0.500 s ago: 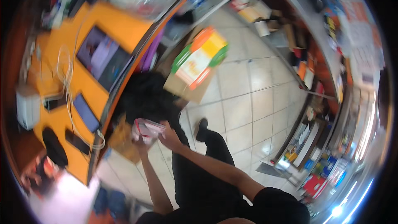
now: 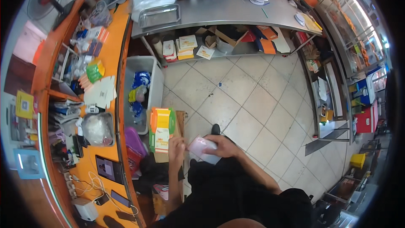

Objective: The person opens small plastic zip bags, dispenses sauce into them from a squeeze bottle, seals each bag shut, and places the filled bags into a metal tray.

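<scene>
My right hand [image 2: 222, 146] grips a flat pink-and-white packet [image 2: 202, 148] above my lap, thumb on top and fingers underneath. At the packet's left side, my left hand [image 2: 176, 148] is closed, its fingertips pinched together; whether they hold anything is too small to make out. Just left of and beyond that hand, an orange, green and yellow printed carton [image 2: 162, 131] lies on a brown cardboard box. By my left forearm, a clear packet with red edging [image 2: 161, 191] rests on another cardboard box.
An orange counter [image 2: 86, 166] runs along my left, with a tablet [image 2: 109, 169], phones and white cables. A grey tub [image 2: 156, 80] holding blue bags stands beside it. Ahead, a steel table [image 2: 219, 10] bears a metal tray [image 2: 159, 16]. Shelving stands right of the tiled floor [image 2: 228, 101].
My view has swung round and levelled, bringing the steel table in ahead. Both hands were together on a clear, red-edged packet; now they are apart, the right one holding the pink-and-white packet.
</scene>
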The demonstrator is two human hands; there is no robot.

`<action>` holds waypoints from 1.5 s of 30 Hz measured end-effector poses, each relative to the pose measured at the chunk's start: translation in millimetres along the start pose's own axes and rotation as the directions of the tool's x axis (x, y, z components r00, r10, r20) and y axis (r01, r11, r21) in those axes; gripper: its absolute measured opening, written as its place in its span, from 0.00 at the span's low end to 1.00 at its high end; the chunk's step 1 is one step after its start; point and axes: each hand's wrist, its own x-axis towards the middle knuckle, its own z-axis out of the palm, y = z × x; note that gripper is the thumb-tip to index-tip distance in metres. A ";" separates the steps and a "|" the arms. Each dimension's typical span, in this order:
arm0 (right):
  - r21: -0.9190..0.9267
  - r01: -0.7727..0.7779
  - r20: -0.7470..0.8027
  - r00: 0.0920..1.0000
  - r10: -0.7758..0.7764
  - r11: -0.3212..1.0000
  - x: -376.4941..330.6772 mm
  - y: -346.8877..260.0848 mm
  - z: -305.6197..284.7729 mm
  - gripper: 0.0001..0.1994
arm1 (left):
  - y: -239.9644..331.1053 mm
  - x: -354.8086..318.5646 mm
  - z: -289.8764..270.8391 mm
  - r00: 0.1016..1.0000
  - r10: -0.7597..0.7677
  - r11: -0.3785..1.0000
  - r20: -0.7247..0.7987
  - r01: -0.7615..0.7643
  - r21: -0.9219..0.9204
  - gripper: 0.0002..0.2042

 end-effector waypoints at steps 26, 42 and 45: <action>-0.012 -0.051 0.315 0.948 0.053 0.999 382.0 -63.7 -436.3 0.26 | 174.6 509.9 129.6 0.737 -0.217 0.976 0.640 0.159 0.148 0.05; -0.071 0.062 -0.269 0.960 -0.079 0.995 496.8 -66.5 -567.6 0.10 | 186.3 719.6 241.8 0.968 -0.188 0.981 0.165 0.176 0.085 0.04; -0.059 0.047 -0.199 0.978 -0.057 0.997 511.6 -64.1 -590.3 0.08 | 185.1 750.5 251.3 0.953 -0.203 0.975 0.226 0.174 0.140 0.04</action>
